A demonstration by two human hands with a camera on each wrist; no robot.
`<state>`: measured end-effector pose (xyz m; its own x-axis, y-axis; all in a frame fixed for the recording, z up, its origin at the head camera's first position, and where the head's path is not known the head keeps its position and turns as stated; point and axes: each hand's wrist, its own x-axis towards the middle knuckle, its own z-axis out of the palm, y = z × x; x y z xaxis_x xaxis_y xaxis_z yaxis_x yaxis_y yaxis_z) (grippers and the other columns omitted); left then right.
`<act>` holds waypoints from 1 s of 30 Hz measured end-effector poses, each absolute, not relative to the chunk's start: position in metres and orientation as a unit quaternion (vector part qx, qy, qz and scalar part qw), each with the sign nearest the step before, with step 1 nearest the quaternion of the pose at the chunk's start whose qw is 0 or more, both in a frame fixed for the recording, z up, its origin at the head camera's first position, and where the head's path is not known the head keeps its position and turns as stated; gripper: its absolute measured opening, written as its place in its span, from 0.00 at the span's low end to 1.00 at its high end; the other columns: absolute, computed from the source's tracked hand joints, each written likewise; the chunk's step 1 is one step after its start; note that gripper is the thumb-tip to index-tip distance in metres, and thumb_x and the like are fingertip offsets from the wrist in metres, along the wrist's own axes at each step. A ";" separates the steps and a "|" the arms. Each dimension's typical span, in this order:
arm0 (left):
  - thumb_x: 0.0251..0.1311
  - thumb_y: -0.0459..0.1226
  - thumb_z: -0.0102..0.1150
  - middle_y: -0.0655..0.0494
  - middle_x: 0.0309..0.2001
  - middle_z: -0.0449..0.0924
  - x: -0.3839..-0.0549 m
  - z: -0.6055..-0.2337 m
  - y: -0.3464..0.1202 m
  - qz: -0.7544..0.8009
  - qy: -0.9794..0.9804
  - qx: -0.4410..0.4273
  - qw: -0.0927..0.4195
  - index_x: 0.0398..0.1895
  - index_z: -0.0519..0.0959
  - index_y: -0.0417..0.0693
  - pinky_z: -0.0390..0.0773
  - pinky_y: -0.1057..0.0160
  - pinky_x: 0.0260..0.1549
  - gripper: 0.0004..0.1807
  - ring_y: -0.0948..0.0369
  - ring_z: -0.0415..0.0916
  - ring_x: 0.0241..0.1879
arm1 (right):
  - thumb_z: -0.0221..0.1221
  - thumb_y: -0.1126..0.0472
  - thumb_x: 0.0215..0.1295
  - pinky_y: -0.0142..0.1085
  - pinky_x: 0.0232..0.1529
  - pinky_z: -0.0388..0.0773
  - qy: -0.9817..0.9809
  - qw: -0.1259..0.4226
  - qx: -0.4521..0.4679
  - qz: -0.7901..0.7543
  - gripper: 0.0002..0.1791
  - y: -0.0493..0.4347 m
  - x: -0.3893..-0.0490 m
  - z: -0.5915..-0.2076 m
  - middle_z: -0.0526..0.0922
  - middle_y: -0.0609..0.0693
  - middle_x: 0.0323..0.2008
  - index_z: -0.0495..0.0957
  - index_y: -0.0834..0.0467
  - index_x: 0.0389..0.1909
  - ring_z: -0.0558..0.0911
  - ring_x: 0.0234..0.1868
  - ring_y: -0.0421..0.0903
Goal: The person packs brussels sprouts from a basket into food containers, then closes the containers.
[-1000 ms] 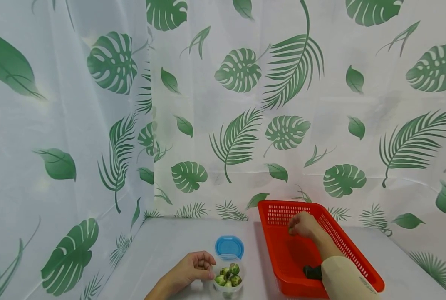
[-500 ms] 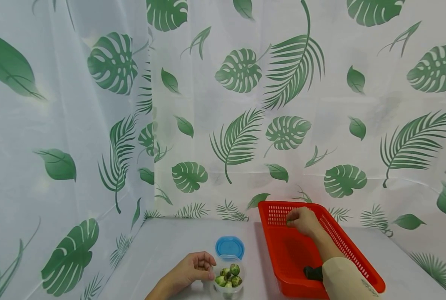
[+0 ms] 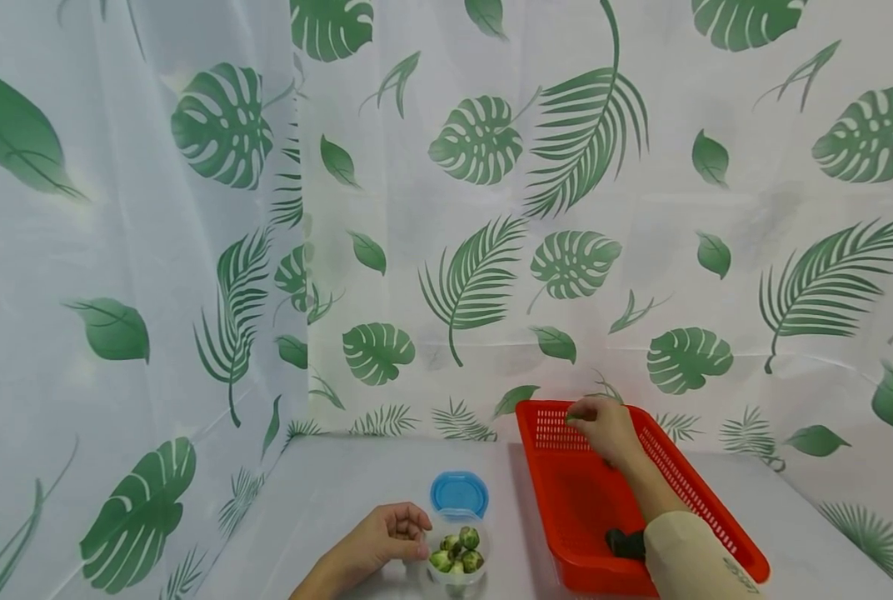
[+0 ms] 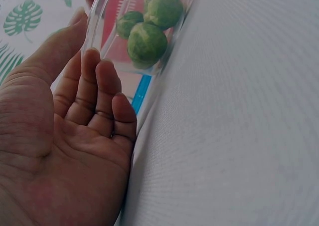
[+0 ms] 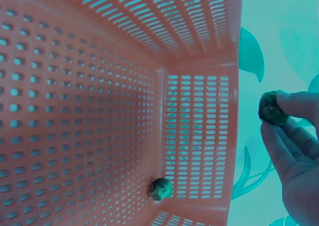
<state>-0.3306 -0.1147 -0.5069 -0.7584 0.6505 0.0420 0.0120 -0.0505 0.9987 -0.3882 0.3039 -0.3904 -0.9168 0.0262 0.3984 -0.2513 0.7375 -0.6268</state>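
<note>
My right hand (image 3: 604, 429) pinches a Brussels sprout (image 5: 272, 109) between thumb and fingertips, raised over the far end of the red plastic basket (image 3: 555, 533). Another Brussels sprout (image 5: 161, 189) lies in the basket's corner, seen in the right wrist view. On the left, my left hand (image 3: 386, 537) holds the rim of a small clear plastic container (image 3: 484, 533) with thumb and fingers. Several Brussels sprouts (image 4: 147, 45) sit inside that container.
A blue lid (image 3: 459, 493) lies flat on the white table (image 3: 341, 483) just behind the container. Leaf-printed curtains (image 3: 476, 292) hang behind and to the left. A black strap (image 3: 625, 544) is at my right wrist.
My right hand has risen with the Brussels sprout, away from the basket's floor towards its far wall. The left hand and the container have stayed in place.
</note>
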 end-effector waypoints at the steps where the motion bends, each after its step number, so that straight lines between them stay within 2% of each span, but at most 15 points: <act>1: 0.67 0.30 0.65 0.62 0.35 0.81 -0.330 -0.507 -0.114 0.678 0.648 0.255 0.234 0.50 0.80 0.43 0.78 0.70 0.36 0.11 0.69 0.77 0.34 | 0.64 0.64 0.71 0.50 0.50 0.84 -0.910 0.201 0.067 0.357 0.11 0.303 -0.388 -0.389 0.86 0.59 0.46 0.85 0.63 0.51 0.81 0.45 0.54; 13: 0.65 0.32 0.68 0.62 0.35 0.81 -0.329 -0.506 -0.113 0.680 0.647 0.256 0.232 0.51 0.80 0.40 0.79 0.69 0.37 0.13 0.68 0.76 0.35 | 0.66 0.61 0.70 0.53 0.56 0.83 -0.898 0.225 0.093 0.368 0.16 0.288 -0.381 -0.376 0.87 0.57 0.51 0.85 0.58 0.57 0.82 0.49 0.54; 19: 0.66 0.31 0.67 0.62 0.35 0.81 -0.329 -0.507 -0.113 0.679 0.649 0.253 0.232 0.51 0.80 0.41 0.78 0.69 0.36 0.12 0.68 0.76 0.35 | 0.66 0.61 0.71 0.52 0.55 0.83 -0.892 0.238 0.119 0.364 0.14 0.277 -0.379 -0.369 0.88 0.56 0.49 0.85 0.59 0.55 0.84 0.49 0.53; 24: 0.66 0.30 0.66 0.62 0.35 0.81 -0.330 -0.505 -0.115 0.677 0.651 0.251 0.233 0.51 0.80 0.40 0.78 0.69 0.36 0.12 0.68 0.76 0.34 | 0.66 0.61 0.71 0.49 0.55 0.84 -0.883 0.235 0.132 0.385 0.15 0.266 -0.376 -0.361 0.87 0.56 0.52 0.84 0.59 0.57 0.85 0.51 0.54; 30: 0.65 0.31 0.67 0.62 0.35 0.81 -0.331 -0.506 -0.115 0.682 0.644 0.256 0.235 0.51 0.80 0.41 0.79 0.69 0.36 0.13 0.68 0.77 0.35 | 0.66 0.63 0.71 0.44 0.53 0.85 -0.870 0.238 0.153 0.404 0.13 0.252 -0.374 -0.353 0.87 0.55 0.52 0.86 0.57 0.54 0.85 0.51 0.53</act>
